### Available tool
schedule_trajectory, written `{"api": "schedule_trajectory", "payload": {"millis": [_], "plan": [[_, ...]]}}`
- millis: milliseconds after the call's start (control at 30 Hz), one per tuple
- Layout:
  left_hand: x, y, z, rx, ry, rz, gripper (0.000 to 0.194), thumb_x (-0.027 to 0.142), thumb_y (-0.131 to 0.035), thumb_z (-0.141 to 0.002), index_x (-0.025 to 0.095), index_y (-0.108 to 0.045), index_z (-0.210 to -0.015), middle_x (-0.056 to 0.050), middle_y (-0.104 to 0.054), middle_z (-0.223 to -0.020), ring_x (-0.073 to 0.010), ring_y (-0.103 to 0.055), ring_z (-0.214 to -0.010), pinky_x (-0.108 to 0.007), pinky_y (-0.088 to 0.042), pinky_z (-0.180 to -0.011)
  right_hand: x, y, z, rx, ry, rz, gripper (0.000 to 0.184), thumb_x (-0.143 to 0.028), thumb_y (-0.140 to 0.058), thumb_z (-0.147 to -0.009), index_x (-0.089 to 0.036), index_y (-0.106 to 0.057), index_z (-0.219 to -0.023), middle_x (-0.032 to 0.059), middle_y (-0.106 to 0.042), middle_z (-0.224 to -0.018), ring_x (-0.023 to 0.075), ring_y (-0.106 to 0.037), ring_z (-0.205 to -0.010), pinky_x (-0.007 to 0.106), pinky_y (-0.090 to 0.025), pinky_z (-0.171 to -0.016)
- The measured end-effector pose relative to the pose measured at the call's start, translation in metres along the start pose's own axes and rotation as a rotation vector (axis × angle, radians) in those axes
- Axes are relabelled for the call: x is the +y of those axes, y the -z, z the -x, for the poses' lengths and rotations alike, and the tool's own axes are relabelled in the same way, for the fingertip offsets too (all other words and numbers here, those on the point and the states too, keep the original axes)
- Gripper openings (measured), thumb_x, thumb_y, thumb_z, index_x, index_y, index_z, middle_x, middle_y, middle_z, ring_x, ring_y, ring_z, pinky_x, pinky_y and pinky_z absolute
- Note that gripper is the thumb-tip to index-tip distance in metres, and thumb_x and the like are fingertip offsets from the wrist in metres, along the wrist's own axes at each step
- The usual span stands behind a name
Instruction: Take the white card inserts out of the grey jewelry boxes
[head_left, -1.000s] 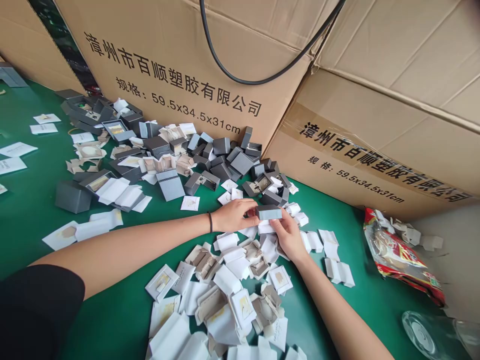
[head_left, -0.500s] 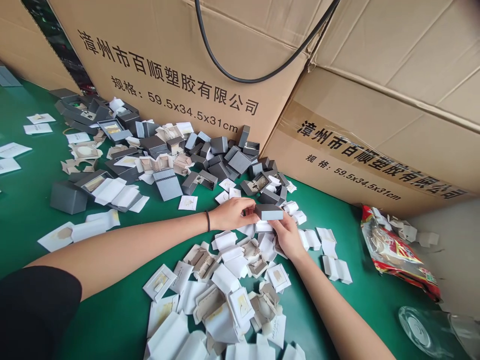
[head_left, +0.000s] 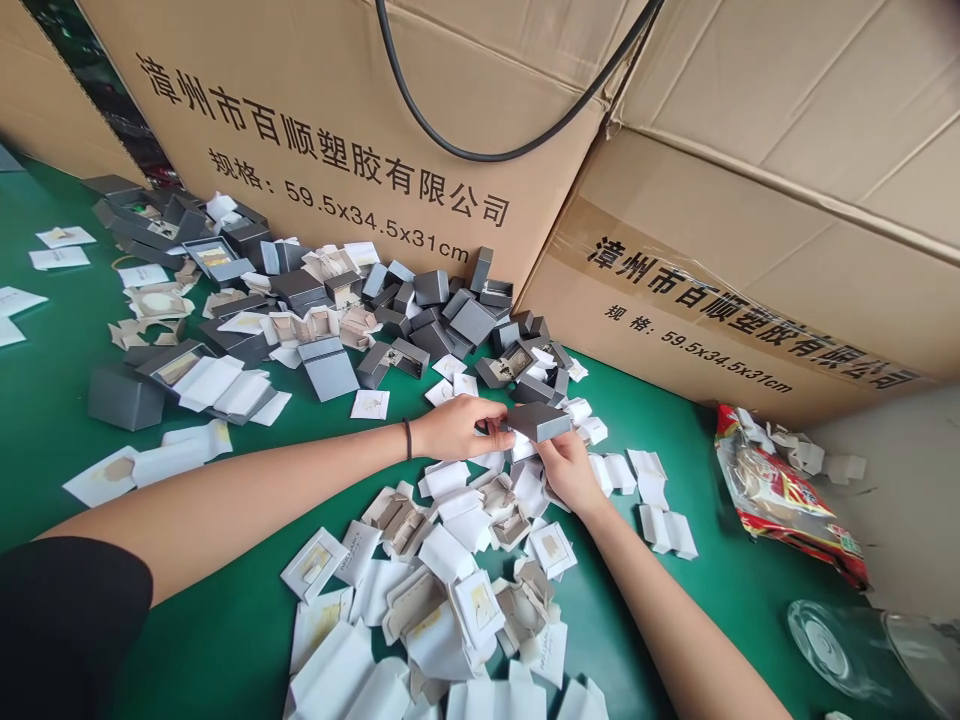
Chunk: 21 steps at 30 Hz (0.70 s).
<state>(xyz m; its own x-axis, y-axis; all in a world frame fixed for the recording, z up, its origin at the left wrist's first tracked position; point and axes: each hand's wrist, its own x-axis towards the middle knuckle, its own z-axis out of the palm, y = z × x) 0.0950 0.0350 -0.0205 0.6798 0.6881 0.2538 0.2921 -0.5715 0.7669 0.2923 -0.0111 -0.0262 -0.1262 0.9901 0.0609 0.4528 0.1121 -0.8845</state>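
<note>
Both of my hands grip one small grey box (head_left: 538, 421) just above the green table (head_left: 45, 440). My left hand (head_left: 454, 428) pinches its left end with closed fingers. My right hand (head_left: 564, 466) holds it from below and at the right, fingers curled. The box is tilted, its top face showing. Under the hands lies a heap of white and beige card inserts (head_left: 442, 590). Behind them is a pile of grey boxes (head_left: 420, 315), some of them open.
Large brown cardboard cartons (head_left: 337, 130) with printed characters wall off the back; a black cable (head_left: 480, 150) hangs over them. A red snack bag (head_left: 784, 500) lies at right, a clear glass object (head_left: 855, 655) at the lower right corner. More grey boxes and loose cards lie at left.
The grey box has tilted in my hands, its right end turned so the top face shows more. The view has drifted slightly; the hands stay in place.
</note>
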Motion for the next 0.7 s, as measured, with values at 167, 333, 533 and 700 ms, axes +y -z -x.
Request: {"api": "schedule_trajectory", "payload": {"millis": [167,333,533,700], "plan": [[0.0051,-0.0016,0.0005,0.056,0.019,-0.049,0.029,0.041,-0.055,-0.079,0.015,-0.055,-0.066,-0.001,-0.062,-0.066,-0.0124,-0.057,-0.064,-0.021,-0.042,-0.061,-0.0022,-0.0006,-0.0002,-0.003,0.087,0.072,0.038,-0.046,-0.043,-0.086,-0.017,-0.062,-0.069,0.0025,-0.061,-0.068,0.0164,-0.055,-0.070,0.026,-0.044,-0.067],[0.0063,0.0000,-0.0022,0.080,0.058,-0.032,0.024,0.037,-0.056,-0.078,0.014,-0.061,-0.083,-0.003,-0.066,-0.075,-0.0142,-0.061,-0.070,-0.023,-0.047,-0.066,-0.0003,-0.0055,0.0007,0.089,0.071,0.160,0.041,-0.047,-0.039,-0.087,-0.017,-0.057,-0.067,0.0020,-0.058,-0.062,0.0157,-0.052,-0.064,0.026,-0.043,-0.061],[0.0013,-0.0001,-0.0025,0.068,0.021,0.045,0.035,0.034,-0.056,-0.081,0.016,-0.057,-0.111,-0.005,-0.068,-0.093,-0.0144,-0.063,-0.081,-0.024,-0.049,-0.075,0.0040,-0.0091,0.0003,0.114,0.041,0.088,0.036,-0.049,-0.041,-0.087,-0.017,-0.056,-0.078,0.0021,-0.058,-0.069,0.0147,-0.052,-0.062,0.026,-0.042,-0.055],[0.0021,-0.0017,0.0000,0.105,0.056,0.009,0.028,0.042,-0.058,-0.079,0.014,-0.060,-0.080,-0.002,-0.066,-0.071,-0.0127,-0.062,-0.067,-0.022,-0.048,-0.064,0.0010,-0.0086,-0.0005,0.260,0.063,-0.014,0.026,-0.045,-0.053,-0.082,-0.020,-0.050,-0.089,0.0014,-0.058,-0.079,0.0140,-0.055,-0.068,0.025,-0.044,-0.059]]}}
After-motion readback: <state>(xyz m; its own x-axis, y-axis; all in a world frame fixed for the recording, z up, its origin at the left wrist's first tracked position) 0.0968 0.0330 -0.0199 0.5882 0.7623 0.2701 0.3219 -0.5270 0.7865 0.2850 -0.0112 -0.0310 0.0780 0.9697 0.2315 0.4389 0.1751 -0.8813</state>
